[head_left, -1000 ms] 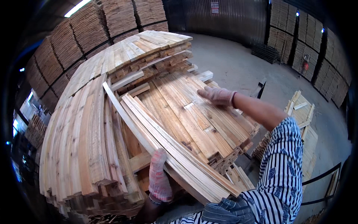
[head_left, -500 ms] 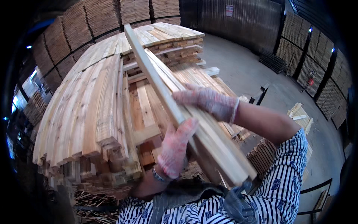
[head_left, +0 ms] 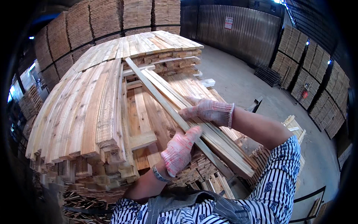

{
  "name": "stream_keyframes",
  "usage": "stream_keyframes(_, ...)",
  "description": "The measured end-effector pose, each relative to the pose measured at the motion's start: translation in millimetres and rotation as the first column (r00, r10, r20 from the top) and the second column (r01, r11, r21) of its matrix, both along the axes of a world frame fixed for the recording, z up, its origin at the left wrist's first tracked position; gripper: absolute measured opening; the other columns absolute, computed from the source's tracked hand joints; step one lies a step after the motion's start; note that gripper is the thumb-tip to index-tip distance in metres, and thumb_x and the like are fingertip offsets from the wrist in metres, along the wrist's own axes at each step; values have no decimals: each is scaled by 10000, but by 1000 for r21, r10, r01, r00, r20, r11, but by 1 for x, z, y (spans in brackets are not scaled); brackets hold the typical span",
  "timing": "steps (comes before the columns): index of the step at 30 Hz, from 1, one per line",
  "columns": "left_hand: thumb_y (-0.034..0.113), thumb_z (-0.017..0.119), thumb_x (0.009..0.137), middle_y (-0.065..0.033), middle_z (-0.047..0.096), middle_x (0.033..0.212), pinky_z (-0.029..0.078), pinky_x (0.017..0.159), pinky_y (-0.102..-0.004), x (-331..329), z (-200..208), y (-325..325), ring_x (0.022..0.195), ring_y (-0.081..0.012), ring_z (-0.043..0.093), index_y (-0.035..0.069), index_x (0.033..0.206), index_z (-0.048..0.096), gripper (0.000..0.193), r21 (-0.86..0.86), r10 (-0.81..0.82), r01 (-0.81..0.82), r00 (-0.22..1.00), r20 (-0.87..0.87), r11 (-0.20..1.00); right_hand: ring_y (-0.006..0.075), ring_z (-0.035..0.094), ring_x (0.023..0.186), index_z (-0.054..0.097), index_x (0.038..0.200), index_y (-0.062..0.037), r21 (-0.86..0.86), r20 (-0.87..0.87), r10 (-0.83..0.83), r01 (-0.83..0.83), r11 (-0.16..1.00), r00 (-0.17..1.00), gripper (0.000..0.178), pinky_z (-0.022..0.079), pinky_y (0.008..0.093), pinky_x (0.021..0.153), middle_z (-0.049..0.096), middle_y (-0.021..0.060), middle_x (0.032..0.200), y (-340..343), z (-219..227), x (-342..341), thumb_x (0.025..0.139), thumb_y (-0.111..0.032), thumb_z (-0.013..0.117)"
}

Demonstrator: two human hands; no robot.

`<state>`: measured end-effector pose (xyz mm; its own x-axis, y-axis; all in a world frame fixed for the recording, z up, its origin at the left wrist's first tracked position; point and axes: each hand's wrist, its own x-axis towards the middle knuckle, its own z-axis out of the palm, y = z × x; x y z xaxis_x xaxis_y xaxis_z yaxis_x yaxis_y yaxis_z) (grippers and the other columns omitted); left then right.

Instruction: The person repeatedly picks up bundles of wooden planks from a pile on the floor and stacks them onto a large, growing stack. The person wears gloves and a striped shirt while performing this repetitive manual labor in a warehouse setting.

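Observation:
My left hand (head_left: 179,152), in a pink-and-white knit glove, is closed on a long narrow wooden board (head_left: 154,92) with its thumb over the upper edge. That board slants from the far left down toward my body. My right hand (head_left: 210,111), also gloved, curls over several pale wooden boards (head_left: 223,141) lying alongside the narrow one. Its fingertips reach close to the narrow board, and its palm side is hidden. Beneath both hands lies a partly built layer of planks (head_left: 143,117), with a short crosspiece (head_left: 143,140) on it.
A high stack of planks (head_left: 74,112) stands on the left, another layer (head_left: 160,41) behind. Tall timber stacks (head_left: 106,16) line the back, more (head_left: 294,67) the right. A corrugated metal wall (head_left: 238,31) borders the concrete floor (head_left: 227,63). Loose sticks (head_left: 87,205) lie lower left.
The narrow board has come down, its far end lower in view. The boards under my right hand are lower and spread apart from it. Both hands keep their hold; the view has shifted slightly.

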<state>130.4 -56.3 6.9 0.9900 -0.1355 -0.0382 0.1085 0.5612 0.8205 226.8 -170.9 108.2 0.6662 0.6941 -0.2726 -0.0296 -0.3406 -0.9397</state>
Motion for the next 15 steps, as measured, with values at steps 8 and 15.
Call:
stream_keyframes(8,256,594,936,-122,645,979,545,811,-357,-7,4,4,917,-227,650,-31,1095,600,328,-11,-86,85,994,-71,996,188,576,1094,259,1479,33,-32,140,42,-38,999,989,971,493,292,916,558,181,1266,-23,-19,28,761,-331,803)
stream_keyframes(15,182,583,871,-159,612,1071,547,852,-382,3,-19,2,970,-275,638,-22,1174,525,370,146,-57,54,998,18,988,307,575,1111,186,1507,23,-490,299,212,-41,871,931,1053,485,365,925,543,279,1258,-10,-2,14,763,-441,768)
